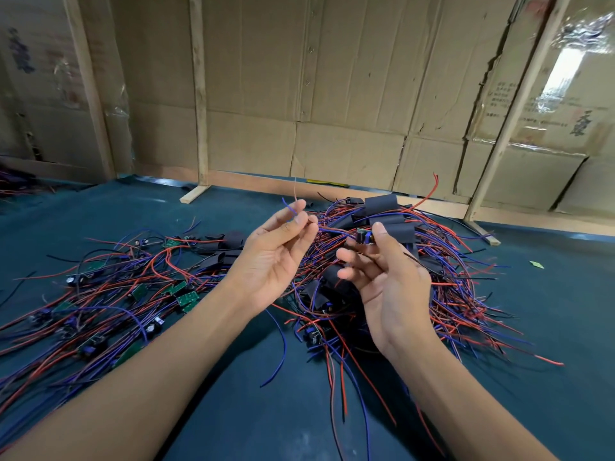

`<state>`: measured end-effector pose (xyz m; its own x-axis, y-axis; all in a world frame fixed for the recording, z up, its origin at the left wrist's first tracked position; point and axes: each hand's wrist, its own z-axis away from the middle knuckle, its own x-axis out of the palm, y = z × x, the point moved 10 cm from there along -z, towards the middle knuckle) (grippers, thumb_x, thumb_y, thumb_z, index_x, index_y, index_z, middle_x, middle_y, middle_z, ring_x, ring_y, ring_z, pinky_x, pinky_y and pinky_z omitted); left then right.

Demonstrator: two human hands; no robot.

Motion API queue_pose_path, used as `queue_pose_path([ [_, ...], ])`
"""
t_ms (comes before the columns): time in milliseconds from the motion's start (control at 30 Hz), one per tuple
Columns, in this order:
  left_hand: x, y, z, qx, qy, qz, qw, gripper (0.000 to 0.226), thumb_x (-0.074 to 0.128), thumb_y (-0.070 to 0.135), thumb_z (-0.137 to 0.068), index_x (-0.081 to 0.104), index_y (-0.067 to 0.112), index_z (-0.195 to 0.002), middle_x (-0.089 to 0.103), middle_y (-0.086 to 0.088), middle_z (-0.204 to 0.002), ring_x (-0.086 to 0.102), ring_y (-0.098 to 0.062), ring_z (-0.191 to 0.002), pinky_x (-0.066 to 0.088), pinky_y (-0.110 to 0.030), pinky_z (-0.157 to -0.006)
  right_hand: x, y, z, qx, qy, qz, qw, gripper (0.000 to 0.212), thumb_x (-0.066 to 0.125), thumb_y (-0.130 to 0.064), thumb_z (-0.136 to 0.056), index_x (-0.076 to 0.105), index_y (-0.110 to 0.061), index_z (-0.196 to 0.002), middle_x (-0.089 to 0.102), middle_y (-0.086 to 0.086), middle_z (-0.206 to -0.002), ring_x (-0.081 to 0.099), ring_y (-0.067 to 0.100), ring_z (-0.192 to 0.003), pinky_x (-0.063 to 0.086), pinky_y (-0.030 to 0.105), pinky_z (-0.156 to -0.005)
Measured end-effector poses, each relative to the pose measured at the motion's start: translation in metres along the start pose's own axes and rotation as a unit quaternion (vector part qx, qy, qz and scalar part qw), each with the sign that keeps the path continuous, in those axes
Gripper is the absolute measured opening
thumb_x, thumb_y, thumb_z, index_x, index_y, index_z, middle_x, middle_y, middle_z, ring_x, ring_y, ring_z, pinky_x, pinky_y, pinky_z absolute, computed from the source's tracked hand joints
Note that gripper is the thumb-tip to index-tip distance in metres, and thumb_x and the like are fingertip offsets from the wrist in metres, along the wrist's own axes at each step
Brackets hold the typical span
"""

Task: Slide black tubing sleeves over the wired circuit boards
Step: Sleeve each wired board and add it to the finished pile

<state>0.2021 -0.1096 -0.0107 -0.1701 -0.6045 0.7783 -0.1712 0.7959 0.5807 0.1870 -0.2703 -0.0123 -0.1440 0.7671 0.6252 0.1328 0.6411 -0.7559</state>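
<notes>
Head view. The left hand [278,257], palm up above the middle of the dark teal worktop [233,410], pinches the free ends of a red and a blue wire [293,207] between thumb and fingertips. The right hand [387,277] grips a small wired circuit board [364,236] between thumb and curled fingers; its wires run across to the left hand. Black tubing sleeves [382,202] lie on a tangle of sleeved boards behind the right hand, toward the far edge. Bare green boards [186,299] with red and blue leads spread toward the left edge. Cardboard panels [332,78] stand behind.
</notes>
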Motion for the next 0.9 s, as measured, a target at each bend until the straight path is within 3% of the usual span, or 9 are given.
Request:
queue_pose_path([
  [200,-0.033,0.016,-0.004,0.005,0.097,0.013,0.995,0.013,0.073,0.013,-0.083,0.071,0.015,-0.096,0.066,0.004,-0.077,0.065,-0.008,-0.073,0.051,-0.017,-0.06,-0.003,-0.001,-0.004,0.042,-0.015,-0.049,0.998,0.037,0.062,-0.012,-0.096,0.057,-0.011,-0.059,0.074,0.024,-0.092,0.075,0.026,-0.074,0.057,0.027,-0.053],
  [333,-0.073,0.047,-0.004,0.062,0.225,-0.196,0.952,0.004,0.067,0.018,-0.094,0.07,0.019,-0.098,0.067,0.002,-0.082,0.066,-0.009,-0.065,0.053,-0.021,-0.058,-0.001,0.0,-0.005,0.07,-0.017,-0.059,0.996,0.041,0.067,-0.025,-0.092,0.062,-0.016,-0.052,0.075,0.021,-0.089,0.076,0.022,-0.073,0.058,0.025,-0.055],
  [400,-0.088,0.065,-0.002,0.093,0.281,-0.372,0.88,0.012,0.061,0.016,-0.097,0.07,0.021,-0.102,0.068,-0.002,-0.092,0.066,-0.012,-0.068,0.053,-0.025,-0.058,0.001,-0.002,-0.005,0.069,-0.022,-0.063,0.995,0.029,0.072,-0.03,-0.085,0.067,-0.011,-0.063,0.074,0.02,-0.09,0.076,0.021,-0.075,0.059,0.025,-0.059],
  [433,-0.091,0.075,-0.001,0.116,0.295,-0.473,0.822,0.016,0.059,0.016,-0.097,0.07,0.022,-0.106,0.068,-0.003,-0.098,0.067,-0.015,-0.077,0.055,-0.03,-0.066,0.003,-0.002,-0.005,0.065,-0.028,-0.066,0.995,0.022,0.074,-0.027,-0.081,0.069,-0.009,-0.071,0.073,0.019,-0.091,0.076,0.021,-0.076,0.059,0.024,-0.061],
  [533,-0.081,0.086,-0.004,0.125,0.249,-0.772,0.571,0.031,0.057,0.016,-0.093,0.064,0.021,-0.123,0.059,-0.009,-0.121,0.056,-0.031,-0.111,0.045,-0.042,-0.099,0.008,-0.003,-0.004,0.054,-0.05,-0.076,0.994,0.014,0.073,-0.008,-0.076,0.063,-0.008,-0.085,0.073,0.016,-0.092,0.076,0.021,-0.079,0.059,0.023,-0.064],
  [600,-0.076,0.075,-0.009,0.109,0.185,-0.883,0.417,0.038,0.057,0.015,-0.091,0.06,0.02,-0.129,0.048,-0.011,-0.127,0.043,-0.035,-0.117,0.038,-0.045,-0.1,0.008,-0.002,-0.004,0.049,-0.054,-0.067,0.995,0.018,0.072,-0.001,-0.075,0.06,-0.012,-0.082,0.074,0.016,-0.094,0.075,0.022,-0.078,0.058,0.025,-0.065],
  [633,-0.077,0.068,-0.011,0.09,0.162,-0.91,0.371,0.037,0.056,0.017,-0.093,0.06,0.019,-0.13,0.046,-0.01,-0.129,0.04,-0.034,-0.118,0.035,-0.046,-0.1,0.008,-0.001,-0.004,0.05,-0.057,-0.058,0.995,0.018,0.072,-0.001,-0.076,0.061,-0.014,-0.082,0.074,0.016,-0.095,0.074,0.021,-0.076,0.058,0.026,-0.064],
  [767,-0.097,0.05,-0.016,-0.023,0.137,-0.935,0.327,0.04,0.038,0.035,-0.105,0.052,0.02,-0.139,0.046,-0.01,-0.139,0.037,-0.034,-0.127,0.033,-0.047,-0.101,0.01,0.002,-0.003,0.052,-0.078,-0.009,0.996,0.016,0.07,-0.016,-0.083,0.063,-0.015,-0.097,0.074,0.009,-0.1,0.064,0.014,-0.068,0.051,0.024,-0.056],
  [900,-0.093,0.054,-0.019,-0.011,0.124,-0.929,0.349,0.035,0.049,0.038,-0.102,0.06,0.02,-0.13,0.056,-0.012,-0.13,0.044,-0.037,-0.122,0.039,-0.045,-0.098,0.01,0.002,-0.004,0.054,-0.088,0.002,0.995,0.015,0.065,-0.023,-0.09,0.063,-0.017,-0.104,0.073,0.006,-0.1,0.066,0.016,-0.071,0.054,0.027,-0.059],
])
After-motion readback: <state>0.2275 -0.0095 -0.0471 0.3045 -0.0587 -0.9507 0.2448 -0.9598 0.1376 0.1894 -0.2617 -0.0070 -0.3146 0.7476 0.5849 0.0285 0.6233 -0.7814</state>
